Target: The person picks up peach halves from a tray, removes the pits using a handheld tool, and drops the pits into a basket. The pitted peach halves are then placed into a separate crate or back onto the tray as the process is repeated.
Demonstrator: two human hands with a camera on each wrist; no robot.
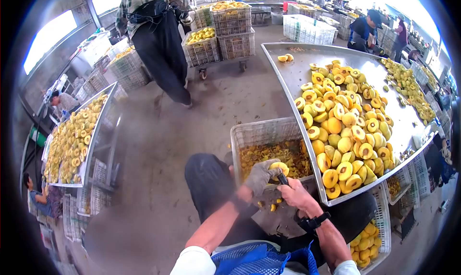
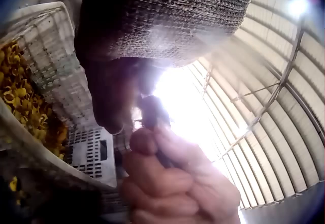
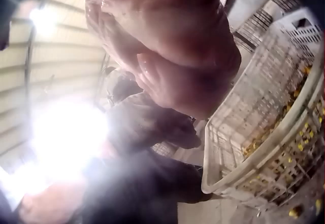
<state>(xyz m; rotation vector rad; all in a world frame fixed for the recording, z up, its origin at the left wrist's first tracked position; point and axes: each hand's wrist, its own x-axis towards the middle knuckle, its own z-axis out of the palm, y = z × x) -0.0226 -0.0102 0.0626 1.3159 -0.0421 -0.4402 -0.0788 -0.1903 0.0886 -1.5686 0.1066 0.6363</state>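
My left hand (image 1: 259, 177), in a grey knitted glove (image 2: 167, 26), holds a yellow peach half (image 1: 280, 167) over a crate. My bare right hand (image 1: 296, 196) grips a small tool with a black handle (image 1: 283, 179); its working end is hidden at the fruit. In the left wrist view the right fingers (image 2: 162, 178) curl round the dark handle, close below the glove. The right wrist view shows the back of my right hand (image 3: 167, 36). Cut peach halves (image 1: 343, 126) with reddish-brown centres are heaped on a metal table (image 1: 293, 73) to my right.
The white crate (image 1: 259, 127) before me holds peel and scraps (image 1: 283, 155). Another crate (image 1: 384, 227) of peaches stands under the metal table. A second fruit-covered table (image 1: 79, 140) is at left. Ahead, a person (image 1: 156, 35) stands by stacked crates (image 1: 233, 28) on a wheeled cart.
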